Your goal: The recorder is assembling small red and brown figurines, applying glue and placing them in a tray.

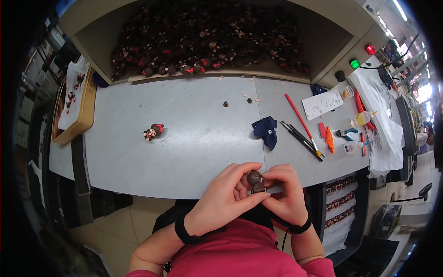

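Observation:
Close to the table's front edge, my left hand [230, 187] and my right hand [284, 187] are both closed on one small dark brown figurine [255, 179]. It has a round head above a smaller body, and fingertips pinch it from both sides. Farther left on the grey table [184, 138] lies a similar brown figurine [153, 132] with a red bow and a pale face. A crumpled dark blue cloth [266, 133] sits just beyond my hands. Two tiny dark bits, one of them a small lump [225, 104], lie farther back.
An open cabinet [332, 51] heaped with brown figurines [207, 46] stands at the back. Right of the cloth are a red pencil-like stick [297, 113], brushes [302, 141], a white block [321, 105], pliers [346, 134] and small bottles [353, 147]. A tan box [87, 108] stands left; a figurine tray [340, 207] sits lower right.

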`<action>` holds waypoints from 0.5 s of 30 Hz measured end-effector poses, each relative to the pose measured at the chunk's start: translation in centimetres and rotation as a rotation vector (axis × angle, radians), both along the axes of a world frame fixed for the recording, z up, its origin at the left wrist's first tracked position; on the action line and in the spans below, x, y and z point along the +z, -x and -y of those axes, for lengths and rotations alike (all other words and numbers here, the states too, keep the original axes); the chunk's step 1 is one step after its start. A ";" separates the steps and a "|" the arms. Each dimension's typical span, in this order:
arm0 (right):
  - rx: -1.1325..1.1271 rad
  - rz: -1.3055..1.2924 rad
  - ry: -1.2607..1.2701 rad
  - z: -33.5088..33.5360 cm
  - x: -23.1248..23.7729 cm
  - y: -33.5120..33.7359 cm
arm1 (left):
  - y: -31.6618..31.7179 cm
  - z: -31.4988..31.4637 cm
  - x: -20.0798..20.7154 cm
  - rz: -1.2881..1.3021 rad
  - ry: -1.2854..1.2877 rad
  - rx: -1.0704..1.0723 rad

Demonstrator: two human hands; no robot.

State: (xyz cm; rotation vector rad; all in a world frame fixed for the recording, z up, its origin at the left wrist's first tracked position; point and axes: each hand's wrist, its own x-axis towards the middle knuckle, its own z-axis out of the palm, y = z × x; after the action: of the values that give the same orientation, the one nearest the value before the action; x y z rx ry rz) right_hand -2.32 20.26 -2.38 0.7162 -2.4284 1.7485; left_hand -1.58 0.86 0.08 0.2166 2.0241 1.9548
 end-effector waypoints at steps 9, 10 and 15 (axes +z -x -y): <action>-0.006 -0.036 0.000 0.0 0.1 0.1 | 0.2 0.1 0.0 -0.069 0.110 -0.060; -0.001 -0.046 -0.009 0.0 0.1 0.1 | 0.3 0.1 -0.1 -0.094 0.143 -0.089; -0.011 -0.026 0.010 -0.1 0.3 -0.2 | 0.3 0.0 0.3 -0.077 0.116 -0.119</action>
State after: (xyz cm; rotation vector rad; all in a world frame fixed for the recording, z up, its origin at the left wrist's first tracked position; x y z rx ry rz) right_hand -2.17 20.37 -2.04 0.7188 -2.4001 1.7350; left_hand -1.84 0.83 0.42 0.3807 2.1133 1.7775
